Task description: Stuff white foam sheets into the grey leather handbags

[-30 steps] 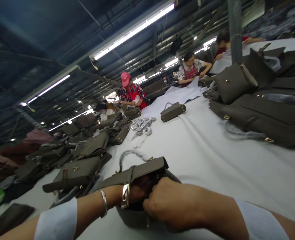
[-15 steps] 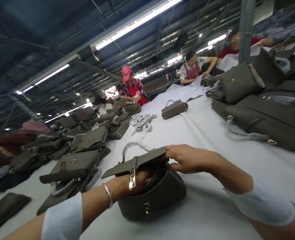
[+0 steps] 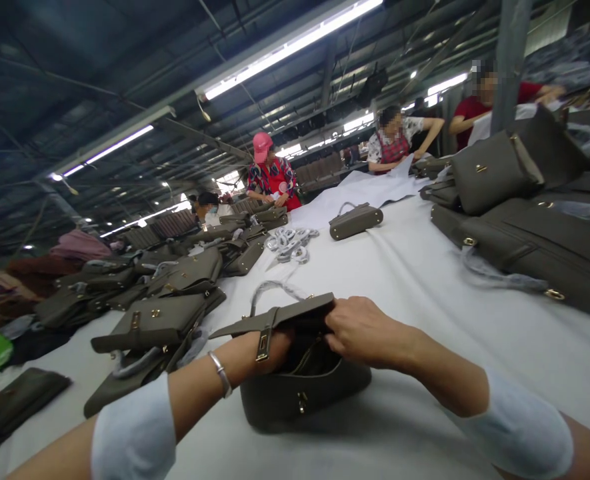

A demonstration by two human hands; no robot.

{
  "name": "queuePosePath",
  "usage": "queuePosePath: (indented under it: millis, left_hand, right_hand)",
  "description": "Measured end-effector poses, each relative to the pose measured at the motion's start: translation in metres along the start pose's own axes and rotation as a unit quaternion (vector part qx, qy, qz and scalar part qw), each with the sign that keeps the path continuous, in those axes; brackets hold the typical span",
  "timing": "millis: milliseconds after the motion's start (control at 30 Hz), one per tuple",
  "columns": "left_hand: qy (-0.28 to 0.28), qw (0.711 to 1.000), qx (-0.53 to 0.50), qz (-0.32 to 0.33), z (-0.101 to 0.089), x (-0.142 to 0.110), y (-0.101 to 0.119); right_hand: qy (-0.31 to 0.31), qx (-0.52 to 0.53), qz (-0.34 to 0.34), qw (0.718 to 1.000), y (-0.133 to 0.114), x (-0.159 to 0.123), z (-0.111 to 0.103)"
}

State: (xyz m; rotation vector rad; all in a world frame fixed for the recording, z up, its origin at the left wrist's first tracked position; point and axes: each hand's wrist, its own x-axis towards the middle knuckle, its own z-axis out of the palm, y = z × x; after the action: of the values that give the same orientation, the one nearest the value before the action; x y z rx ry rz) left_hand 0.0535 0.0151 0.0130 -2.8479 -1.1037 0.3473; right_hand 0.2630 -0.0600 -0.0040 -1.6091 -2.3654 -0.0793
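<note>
Left hand (image 3: 278, 348) sunk in bag (image 3: 307, 400), its grip hidden | flap (image 3: 295, 312) grasped by right hand (image 3: 357, 327) | white tabletop (image 3: 415, 400) rucked, bag piles (image 3: 549, 240) heaped both sides | coiled straps (image 3: 292, 245), then workers (image 3: 273, 177), seen beneath tube lights (image 3: 295, 45)

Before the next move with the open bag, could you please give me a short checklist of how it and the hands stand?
1. Bag supported: ok, it rests on the white table covering.
2. Flap lifted off the opening: ok, the front of the opening shows.
3. Metal plate free of the front lock: ok, they are apart.
4. Left hand fully in view: not ok, its fingers are hidden under the flap.
5. Right hand at the flap's edge: ok, though how firmly it grips I cannot tell.
6. Inside of the bag empty: cannot tell, it is too dark and covered.
</note>
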Motion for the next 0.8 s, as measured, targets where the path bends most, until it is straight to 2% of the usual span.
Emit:
queuePosePath:
  millis: [167,200,267,333,433,600,700,800]
  left_hand:
    - [-0.023,1.000,0.008,0.004,-0.012,-0.008,0.001]
    - [-0.007,1.000,-0.015,-0.013,-0.012,-0.010,-0.002]
    - [0.089,0.993,-0.059,-0.052,-0.005,-0.008,-0.006]
    - [0.116,0.987,-0.102,-0.041,0.005,0.004,-0.003]
    - [0.084,0.982,-0.166,-0.013,0.014,0.025,0.016]
    - [0.061,0.972,-0.225,0.022,0.001,0.044,0.047]
    - [0.064,0.969,-0.241,0.006,-0.002,0.049,0.048]
    - [0.067,0.961,-0.262,-0.061,0.004,0.056,0.043]
  right_hand:
    - [-0.011,0.050,0.020,0.998,0.010,-0.002,-0.006]
    - [-0.014,0.059,0.028,0.998,0.012,-0.002,-0.007]
    - [-0.013,0.070,0.033,0.997,0.013,-0.002,-0.009]
    - [-0.011,0.073,0.027,0.997,0.014,-0.001,-0.009]
    - [-0.023,0.072,0.033,0.997,0.016,-0.003,-0.010]
    - [-0.057,0.068,0.056,0.994,0.021,-0.005,-0.014]
    - [-0.061,0.073,0.061,0.994,0.023,-0.004,-0.012]
    - [-0.042,0.068,0.070,0.994,0.022,-0.003,-0.010]
